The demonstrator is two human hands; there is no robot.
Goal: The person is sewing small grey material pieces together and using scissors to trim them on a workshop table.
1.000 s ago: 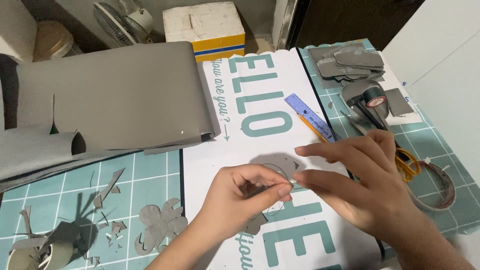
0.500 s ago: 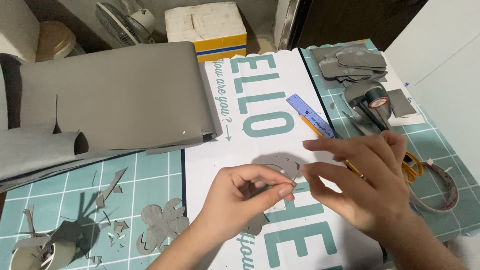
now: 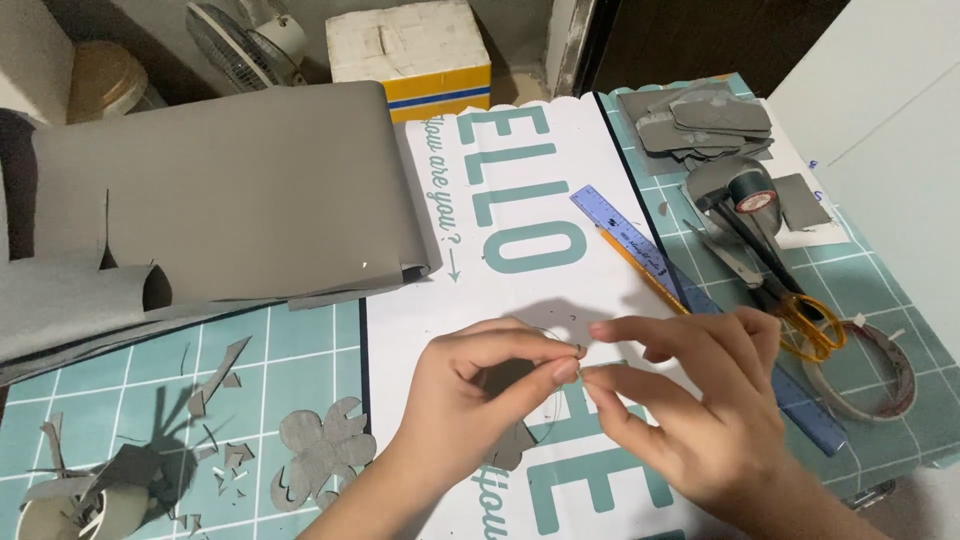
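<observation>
Pinching one tiny grey bit together, left hand [image 3: 470, 385] and right hand [image 3: 690, 400] work while a cut-out grey flower [image 3: 320, 450] lies finished nearby.

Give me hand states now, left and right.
Left hand: pinched shut on a small grey piece.
Right hand: pinching the same piece.

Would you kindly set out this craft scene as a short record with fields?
left hand: pinching a tiny item with thumb and forefinger
right hand: fingertips meet the left hand's at that item
item: too small to identify
beneath hands: white sheet with teal lettering
left of hands: grey flower cut-out on teal cutting mat
right of hands: blue ruler, orange-handled scissors
</observation>
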